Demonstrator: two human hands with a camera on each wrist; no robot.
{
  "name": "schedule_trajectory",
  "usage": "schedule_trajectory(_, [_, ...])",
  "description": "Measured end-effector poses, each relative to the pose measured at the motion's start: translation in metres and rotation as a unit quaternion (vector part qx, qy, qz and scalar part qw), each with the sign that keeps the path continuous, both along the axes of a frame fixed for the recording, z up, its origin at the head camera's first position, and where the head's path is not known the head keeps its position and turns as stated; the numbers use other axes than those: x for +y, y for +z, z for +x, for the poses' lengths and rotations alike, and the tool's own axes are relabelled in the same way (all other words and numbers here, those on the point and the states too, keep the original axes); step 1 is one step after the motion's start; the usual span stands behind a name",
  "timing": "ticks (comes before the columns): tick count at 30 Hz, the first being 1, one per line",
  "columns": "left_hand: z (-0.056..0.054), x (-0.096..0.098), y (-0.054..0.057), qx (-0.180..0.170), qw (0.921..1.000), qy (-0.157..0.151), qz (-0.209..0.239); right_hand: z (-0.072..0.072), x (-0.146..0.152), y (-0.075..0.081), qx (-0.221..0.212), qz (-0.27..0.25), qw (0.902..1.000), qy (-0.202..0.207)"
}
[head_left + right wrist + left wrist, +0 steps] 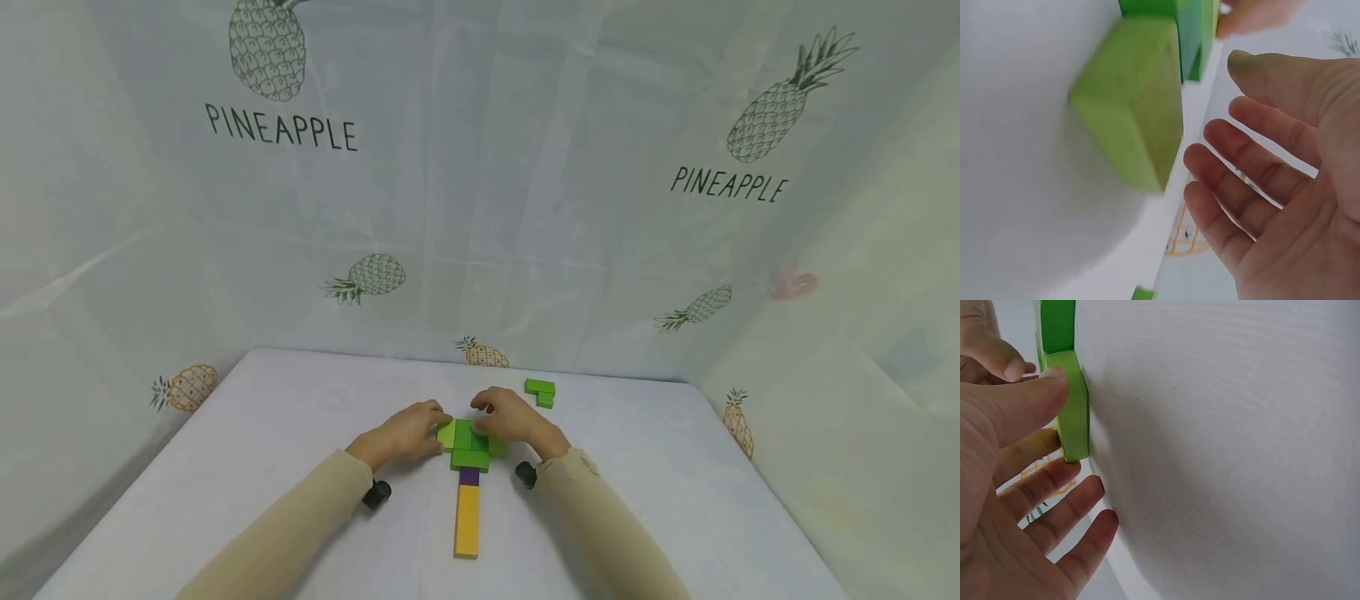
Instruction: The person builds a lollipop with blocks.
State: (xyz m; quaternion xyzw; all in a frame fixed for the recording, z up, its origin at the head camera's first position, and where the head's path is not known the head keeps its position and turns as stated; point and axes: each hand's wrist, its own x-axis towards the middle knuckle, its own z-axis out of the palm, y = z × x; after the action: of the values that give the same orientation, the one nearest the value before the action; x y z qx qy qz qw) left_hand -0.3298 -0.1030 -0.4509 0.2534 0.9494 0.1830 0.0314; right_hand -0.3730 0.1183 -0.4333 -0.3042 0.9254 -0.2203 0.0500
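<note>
Flat blocks form a figure on the white table. My left hand [405, 432] is at its left side, thumb and index finger pinching a light green block [1074, 419], while the other fingers extend past the block's end. Over the right side hovers my right hand [510, 417], its fingers loosely bent around nothing. Beside it lies another light green block [1141, 94] with a slanted side. Darker green blocks [463, 434] fill the middle, above a green crosspiece [470, 459]. Below that come a small purple block [469, 476] and a long yellow block [467, 523].
Two green blocks [540, 388] lie together near the table's back edge, right of the figure. A pale curtain [510, 192] printed with pineapples hangs behind and at both sides of the table [300, 400]. Each wrist carries a small black camera [377, 494].
</note>
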Motion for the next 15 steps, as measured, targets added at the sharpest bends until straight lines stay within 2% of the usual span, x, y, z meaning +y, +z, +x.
schedule_trajectory(10, [-0.001, 0.001, -0.005, 0.002, 0.9999, 0.009, -0.007, -0.008, 0.037, 0.0, 0.053, -0.003, 0.9974, -0.049])
schedule_trajectory(15, [0.0, 0.001, -0.004, 0.004, 0.9999, 0.006, -0.008, -0.015, 0.052, -0.001, 0.059, -0.005, 0.9947, -0.084])
